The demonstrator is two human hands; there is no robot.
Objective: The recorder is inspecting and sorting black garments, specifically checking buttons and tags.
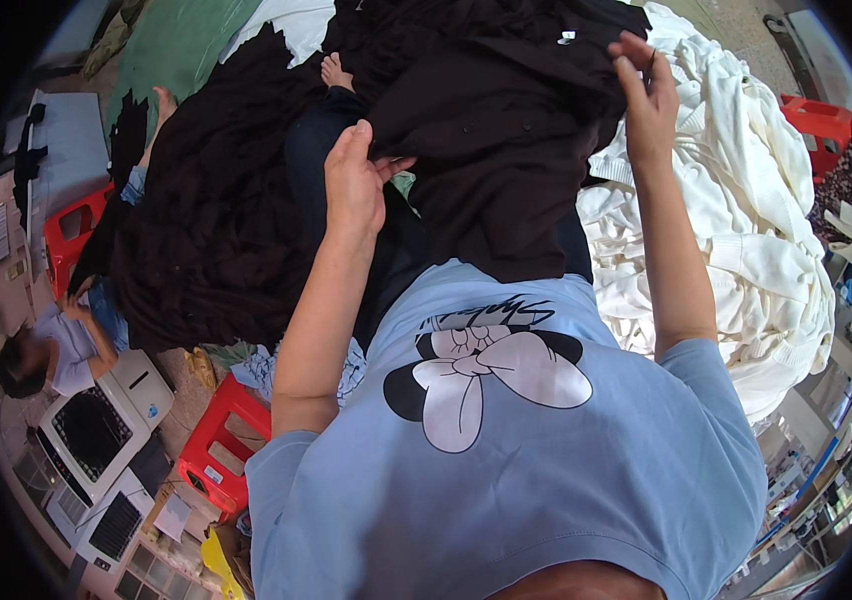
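A dark cardigan (491,125) with small buttons lies spread across my lap, its lower edge resting against my light blue shirt. At its left edge is my left hand (354,190), thumb raised and fingers stretched toward the cloth; no firm grip shows. My right hand (652,105) is lifted at the cardigan's far right side, fingers loosely bent and apart, the tips slightly blurred. Between the right fingers I see no cloth. A small white label (566,38) shows on the dark fabric near the top.
Heaped dark garments (216,220) lie to my left, and a big pile of white knitwear (726,220) to my right. Red plastic stools (221,440) stand around. Another person (56,350) sits at far left, beside a white machine (106,425). Green sheeting (171,60) covers ground ahead.
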